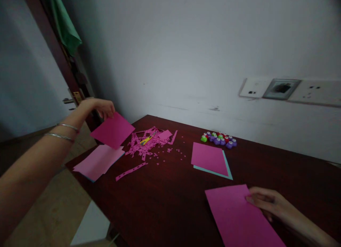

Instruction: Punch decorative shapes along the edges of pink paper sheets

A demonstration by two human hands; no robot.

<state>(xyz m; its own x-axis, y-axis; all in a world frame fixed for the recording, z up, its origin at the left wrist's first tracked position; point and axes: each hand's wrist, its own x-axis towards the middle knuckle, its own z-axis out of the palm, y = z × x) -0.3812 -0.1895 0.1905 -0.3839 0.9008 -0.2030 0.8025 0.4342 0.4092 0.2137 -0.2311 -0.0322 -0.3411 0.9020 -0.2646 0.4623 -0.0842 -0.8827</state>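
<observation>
My left hand (pixel 99 108) is stretched out over the far left corner of a dark wooden table (pixel 165 200). Its fingers pinch the top edge of a bright pink paper sheet (pixel 113 130), lifted above a stack of pale pink sheets (pixel 98 161). Two bangles ring that wrist. My right hand (pixel 266 201) rests at the near right, with its fingers curled on the edge of a large pink sheet (pixel 237 215) lying flat on the table.
A heap of pink paper scraps (pixel 148 141) with a yellow tool in it lies beyond the stack. A pink sheet on a teal one (pixel 211 159) lies mid-table, with small coloured paper punches (pixel 220 139) behind. Wall sockets (pixel 282 88) are at right, a door (pixel 66 76) at left.
</observation>
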